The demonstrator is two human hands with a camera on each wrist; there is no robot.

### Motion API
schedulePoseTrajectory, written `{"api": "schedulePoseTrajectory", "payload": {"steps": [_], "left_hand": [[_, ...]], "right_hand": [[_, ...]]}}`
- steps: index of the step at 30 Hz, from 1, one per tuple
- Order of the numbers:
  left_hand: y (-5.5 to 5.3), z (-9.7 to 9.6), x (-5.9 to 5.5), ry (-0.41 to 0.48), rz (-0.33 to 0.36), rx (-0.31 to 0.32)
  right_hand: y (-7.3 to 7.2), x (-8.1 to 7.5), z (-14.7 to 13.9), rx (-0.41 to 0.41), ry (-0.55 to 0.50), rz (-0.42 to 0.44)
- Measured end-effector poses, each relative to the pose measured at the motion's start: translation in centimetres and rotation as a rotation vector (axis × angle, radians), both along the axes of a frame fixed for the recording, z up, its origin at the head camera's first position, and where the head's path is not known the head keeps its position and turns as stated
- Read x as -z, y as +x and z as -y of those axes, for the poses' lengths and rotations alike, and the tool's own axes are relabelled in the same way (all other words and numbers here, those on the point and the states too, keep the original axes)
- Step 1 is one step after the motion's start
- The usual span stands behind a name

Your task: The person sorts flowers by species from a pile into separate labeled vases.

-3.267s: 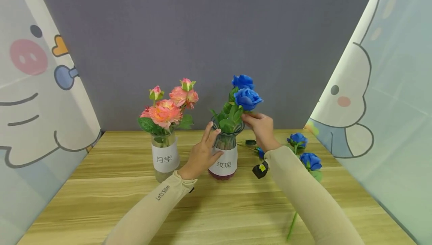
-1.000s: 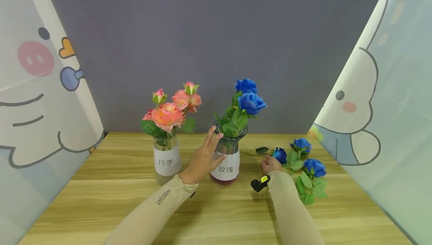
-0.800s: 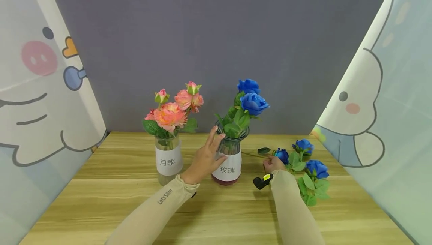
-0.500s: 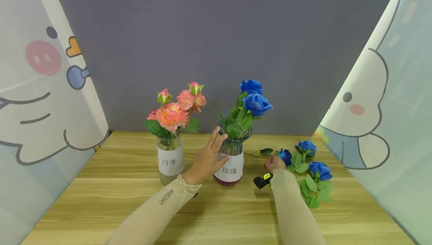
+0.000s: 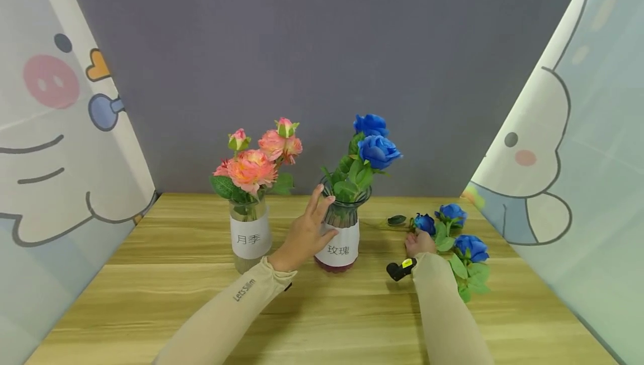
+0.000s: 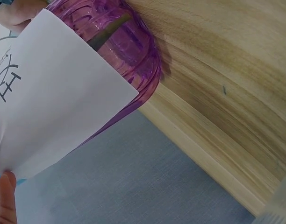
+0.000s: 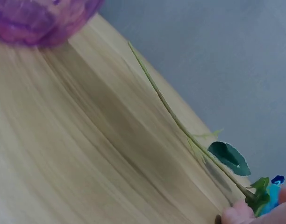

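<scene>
A vase of tinted glass with a white paper label [image 5: 338, 249] stands upright at centre, holding two blue roses [image 5: 378, 151]. Its base shows purple in the left wrist view, with a stem inside. My left hand [image 5: 303, 237] rests against the vase's left side, fingers fairly straight near the rim and thumb over the label. Farther right, my right hand [image 5: 419, 243] pinches another blue rose [image 5: 425, 223] just below its bloom. In the right wrist view that rose's long stem [image 7: 168, 108] lies along the table, with one dark leaf; the fingers are partly cut off by the frame.
Two more blue roses, a rear one [image 5: 451, 214] and a nearer one [image 5: 471, 248], lie right of my right hand. Left of centre stands a clear labelled vase [image 5: 250, 239] with pink flowers [image 5: 251, 170]. A grey panel [image 5: 322, 63] rises behind the wooden table [image 5: 322, 326].
My right hand has left the roses in the vase, come down to the rose on the table, then slid slightly right towards its bloom. The left hand stays at the vase.
</scene>
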State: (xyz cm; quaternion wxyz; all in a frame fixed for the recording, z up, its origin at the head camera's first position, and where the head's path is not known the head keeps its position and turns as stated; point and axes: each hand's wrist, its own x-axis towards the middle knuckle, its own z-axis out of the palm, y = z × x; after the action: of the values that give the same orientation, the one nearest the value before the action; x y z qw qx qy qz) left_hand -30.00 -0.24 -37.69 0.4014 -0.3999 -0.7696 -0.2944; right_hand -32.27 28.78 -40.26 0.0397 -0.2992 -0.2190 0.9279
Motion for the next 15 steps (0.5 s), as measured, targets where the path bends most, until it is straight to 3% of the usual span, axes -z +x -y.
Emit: {"api": "schedulePoseTrajectory", "payload": {"steps": [7, 15], "left_hand": [[0.1, 0.1, 0.0, 0.005, 0.007, 0.028], [0.1, 0.1, 0.0, -0.007, 0.001, -0.004]], "right_hand": [[-1.1, 1.3, -0.9, -0.044, 0.048, 0.071], [-1.8, 1.6, -1.6, -0.049, -0.056, 0.102]]}}
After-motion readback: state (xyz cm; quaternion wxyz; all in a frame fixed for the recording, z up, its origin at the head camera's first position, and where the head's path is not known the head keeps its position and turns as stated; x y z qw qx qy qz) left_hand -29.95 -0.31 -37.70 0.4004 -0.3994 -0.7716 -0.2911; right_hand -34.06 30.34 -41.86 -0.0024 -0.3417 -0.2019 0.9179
